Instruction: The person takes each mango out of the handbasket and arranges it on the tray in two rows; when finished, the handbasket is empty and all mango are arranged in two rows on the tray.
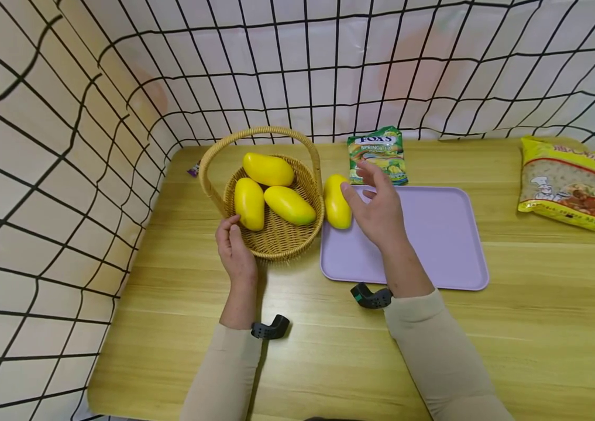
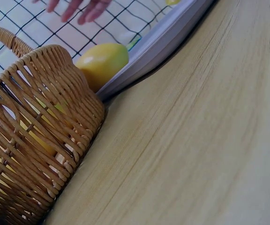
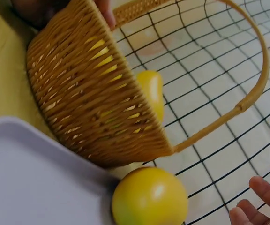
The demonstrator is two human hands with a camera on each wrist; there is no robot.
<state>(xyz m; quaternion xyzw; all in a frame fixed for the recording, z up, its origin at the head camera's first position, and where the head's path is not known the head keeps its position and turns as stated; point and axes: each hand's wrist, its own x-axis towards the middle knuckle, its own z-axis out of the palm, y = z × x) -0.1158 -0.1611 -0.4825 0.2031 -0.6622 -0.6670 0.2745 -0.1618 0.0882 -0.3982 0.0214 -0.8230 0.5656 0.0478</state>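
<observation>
While left hand (image 1: 237, 254) gripped rim of basket (image 1: 278, 238), left of centre, right hand (image 1: 381, 213) hung, fingers extended, above tray (image 1: 439, 234). Three mangoes (image 1: 268, 169) lay in basket; fourth mango (image 1: 337, 204) sat ungripped at tray's upper-left corner. Transfer judged partway; direction unclear.

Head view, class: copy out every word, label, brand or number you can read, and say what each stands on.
"FOX'S": on the green packet.
"SPRING TEA": under that, same packet.
Top of the yellow-edged bag: characters, too blurred to read surely.
Small purple wrapper: too small to read.
No numbers readable.
</observation>
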